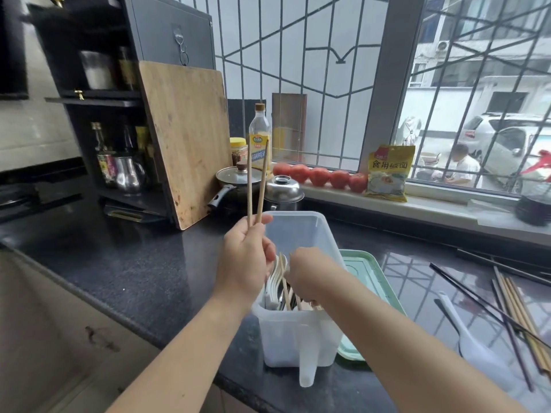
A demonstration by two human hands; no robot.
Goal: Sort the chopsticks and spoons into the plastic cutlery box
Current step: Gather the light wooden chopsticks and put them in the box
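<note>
The cutlery box (298, 293) stands on the counter (134, 263), lid (366, 278) right, pots (259, 189) behind.

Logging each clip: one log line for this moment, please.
left hand: holds two chopsticks upright | right hand: in cutlery box, gripping chopsticks | lid: beside box

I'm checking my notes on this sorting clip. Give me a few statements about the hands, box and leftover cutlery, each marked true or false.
1. The left hand holds two wooden chopsticks upright. True.
2. The right hand rests on the counter. False: it reaches into the plastic box.
3. The green lid is on the box. False: it lies beside it.
4. More chopsticks lie on the counter to the right. True.
</note>
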